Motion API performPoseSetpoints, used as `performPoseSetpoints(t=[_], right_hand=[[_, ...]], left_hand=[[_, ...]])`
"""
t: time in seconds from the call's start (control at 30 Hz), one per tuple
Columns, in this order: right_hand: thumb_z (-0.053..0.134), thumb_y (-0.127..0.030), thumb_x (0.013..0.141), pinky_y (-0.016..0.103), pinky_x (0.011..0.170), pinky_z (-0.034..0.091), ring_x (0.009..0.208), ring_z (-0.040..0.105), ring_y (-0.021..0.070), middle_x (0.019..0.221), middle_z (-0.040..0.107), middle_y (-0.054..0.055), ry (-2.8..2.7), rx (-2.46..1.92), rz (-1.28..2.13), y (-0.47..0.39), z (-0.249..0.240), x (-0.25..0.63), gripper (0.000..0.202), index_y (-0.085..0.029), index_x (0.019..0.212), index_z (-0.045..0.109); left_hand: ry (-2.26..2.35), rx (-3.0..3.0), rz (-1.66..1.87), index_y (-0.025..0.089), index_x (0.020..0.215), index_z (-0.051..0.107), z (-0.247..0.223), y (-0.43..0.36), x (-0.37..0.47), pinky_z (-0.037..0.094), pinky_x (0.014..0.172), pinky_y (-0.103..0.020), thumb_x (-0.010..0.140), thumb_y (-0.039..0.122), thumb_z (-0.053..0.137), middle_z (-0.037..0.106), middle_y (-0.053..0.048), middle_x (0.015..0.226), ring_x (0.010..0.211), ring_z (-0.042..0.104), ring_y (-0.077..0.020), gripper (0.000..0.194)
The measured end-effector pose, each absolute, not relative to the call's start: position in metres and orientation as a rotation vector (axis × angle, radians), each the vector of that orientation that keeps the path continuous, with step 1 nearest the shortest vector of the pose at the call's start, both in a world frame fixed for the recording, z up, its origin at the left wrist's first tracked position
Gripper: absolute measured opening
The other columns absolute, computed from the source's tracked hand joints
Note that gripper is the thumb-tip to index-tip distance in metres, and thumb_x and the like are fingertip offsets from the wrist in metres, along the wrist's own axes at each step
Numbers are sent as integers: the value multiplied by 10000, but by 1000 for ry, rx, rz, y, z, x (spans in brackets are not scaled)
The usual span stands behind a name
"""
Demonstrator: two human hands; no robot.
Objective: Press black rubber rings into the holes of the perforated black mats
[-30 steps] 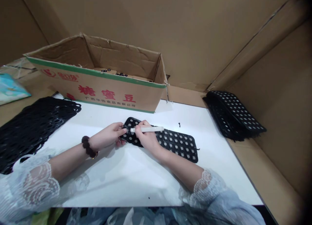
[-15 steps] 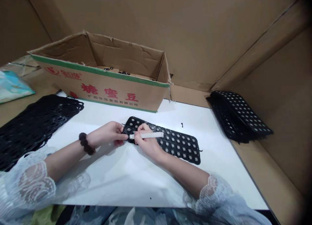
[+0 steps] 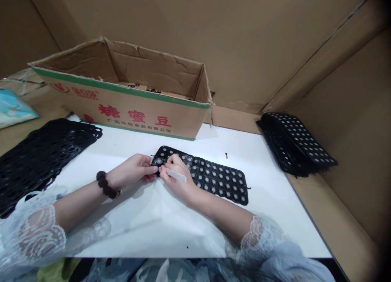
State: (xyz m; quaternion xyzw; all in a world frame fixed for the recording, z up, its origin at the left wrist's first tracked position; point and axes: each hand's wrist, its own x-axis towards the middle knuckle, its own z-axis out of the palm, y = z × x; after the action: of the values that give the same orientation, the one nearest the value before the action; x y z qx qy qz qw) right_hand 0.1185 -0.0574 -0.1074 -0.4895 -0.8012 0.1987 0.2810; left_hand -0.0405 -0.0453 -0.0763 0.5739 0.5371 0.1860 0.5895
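on the white work surface (image 3: 137,229), near its middle, lies a black dotted sheet (image 3: 221,180), slanting from upper left to lower right. the left hand (image 3: 132,170) pinches the sheet's left end between thumb and fingers; a dark band (image 3: 105,185) circles that wrist. the right hand (image 3: 180,182) has thumb and fingers pinched around a white pen-like tool (image 3: 177,175), its tip close to the left thumb; whether the tip touches the sheet cannot be told. behind stands an open cardboard box (image 3: 122,119) with small black rings (image 3: 154,90) inside. a small black scrap (image 3: 226,156) lies just beyond the sheet. at far right rests a stack of black sheets (image 3: 301,139); at far left, a pile of black lattice pieces (image 3: 45,156).
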Motion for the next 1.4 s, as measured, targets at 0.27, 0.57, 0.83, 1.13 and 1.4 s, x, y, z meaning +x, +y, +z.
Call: performPoseSetpoints(t=[0.27,0.57,0.83,1.13,1.4], right_hand=[[397,-263,812,239,659,390,721,470,113,759,460,15,-2076,-1281,662,-54,-103,123,317,-174,511,441],[374,-289,822,306,923,294,1009,453,165,957,558,41,-1800,-1332,801,-25,-94,163,356,-172,513,505],[405,-278,809,293,843,347,856,492,150,787,534,26,-1895,-1328,773,-30,-96,158,312,-181,538,526],[360,-290,839,303,816,332,850,449,165,678,565,9,-1958,-1285,807,-28,-99,161,359,-196,515,485],[300,-340,868,253,746,359,721,487,116,701,475,-7,-1850,-1167,926,-33,-98,158,367,-183,580,466]], left_hand=[[1147,1382,329,139,695,499,-77,-41,-48,443,531,-238,724,418,549,629,-56,669,585,578,-143,286],[1015,1506,144,161,705,523,-67,-32,-55,325,367,-185,699,489,536,595,-17,603,457,508,-111,328],[1574,1880,454,163,986,478,-80,-26,-30,390,515,-264,761,518,396,589,-7,595,546,554,-181,429],[1293,1721,646,164,891,513,-93,-18,-26,409,737,-317,730,380,457,602,-50,881,835,551,-218,275],[1287,1468,755,179,753,485,-92,-27,-23,360,663,-270,726,332,462,523,14,727,716,480,-162,158]])
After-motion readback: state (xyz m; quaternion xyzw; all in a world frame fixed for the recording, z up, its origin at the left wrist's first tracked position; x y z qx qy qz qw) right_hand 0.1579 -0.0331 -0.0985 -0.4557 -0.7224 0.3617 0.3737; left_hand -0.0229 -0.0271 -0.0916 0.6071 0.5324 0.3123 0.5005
